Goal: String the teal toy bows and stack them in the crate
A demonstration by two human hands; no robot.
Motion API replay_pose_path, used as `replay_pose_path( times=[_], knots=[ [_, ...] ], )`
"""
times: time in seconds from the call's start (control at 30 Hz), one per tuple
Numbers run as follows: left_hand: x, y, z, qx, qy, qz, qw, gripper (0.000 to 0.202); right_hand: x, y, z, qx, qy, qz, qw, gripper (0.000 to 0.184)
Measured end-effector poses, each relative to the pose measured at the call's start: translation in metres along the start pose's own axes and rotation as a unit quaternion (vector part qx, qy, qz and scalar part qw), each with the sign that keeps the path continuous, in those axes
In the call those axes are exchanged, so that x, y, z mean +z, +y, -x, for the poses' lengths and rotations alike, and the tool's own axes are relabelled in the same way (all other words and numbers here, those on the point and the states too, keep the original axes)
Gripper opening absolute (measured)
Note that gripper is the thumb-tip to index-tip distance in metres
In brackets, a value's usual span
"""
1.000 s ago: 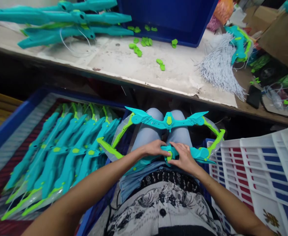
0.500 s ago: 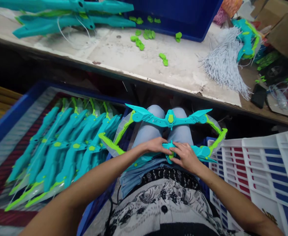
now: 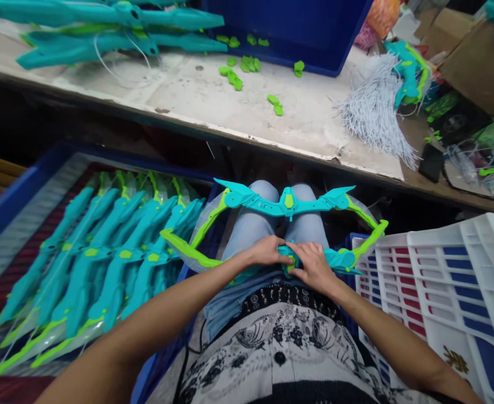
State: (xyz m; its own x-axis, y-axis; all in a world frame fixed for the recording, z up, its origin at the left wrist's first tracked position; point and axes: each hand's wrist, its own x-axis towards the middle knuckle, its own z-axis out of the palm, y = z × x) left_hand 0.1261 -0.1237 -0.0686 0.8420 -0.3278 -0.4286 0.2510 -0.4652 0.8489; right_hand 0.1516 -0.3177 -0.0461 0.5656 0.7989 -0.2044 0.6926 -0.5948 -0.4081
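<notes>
Two turquoise toy bows with lime-green limbs lie across my lap. The farther bow (image 3: 268, 206) rests over my knees, a green plate at its middle. Nearer my waist is the second bow (image 3: 340, 259), its middle between my two hands. My left hand (image 3: 269, 251) grips this bow from the left, thumb against the small green piece (image 3: 291, 262) at its centre. From the right, my right hand (image 3: 314, 265) is closed over the same middle part, thumb and fingertips around the green piece. My hands cover much of the nearer bow.
At left, a blue crate (image 3: 23, 182) holds several similar bows. A white slatted basket (image 3: 434, 247) stands at right. On the worktable (image 3: 179, 104) lie loose green pieces (image 3: 235, 79), stacked bows (image 3: 82, 45), a bundle of white strings (image 3: 369, 112) and a blue bin (image 3: 280, 33).
The head view has shifted slightly. My right hand's fingers have drawn closer together over the nearer bow's middle; my left hand stays at the same spot.
</notes>
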Motion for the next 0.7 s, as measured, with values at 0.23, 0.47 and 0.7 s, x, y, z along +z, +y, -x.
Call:
replay_pose_path(
  times=[0.23,0.47,0.7],
  knots=[
    [0.002,0.018,0.019,-0.007,0.007,-0.071,0.997,0.046,-0.029,0.01,-0.007,-0.026,-0.06,-0.07,0.995,0.085],
    [0.024,0.029,0.057,0.129,0.161,-0.35,0.914,0.043,-0.101,0.046,-0.075,-0.047,0.136,0.019,0.989,0.039],
    [0.05,-0.007,0.056,0.057,0.173,-0.399,0.899,0.065,-0.064,0.053,-0.118,-0.069,0.054,0.174,0.981,0.059]
  ],
)
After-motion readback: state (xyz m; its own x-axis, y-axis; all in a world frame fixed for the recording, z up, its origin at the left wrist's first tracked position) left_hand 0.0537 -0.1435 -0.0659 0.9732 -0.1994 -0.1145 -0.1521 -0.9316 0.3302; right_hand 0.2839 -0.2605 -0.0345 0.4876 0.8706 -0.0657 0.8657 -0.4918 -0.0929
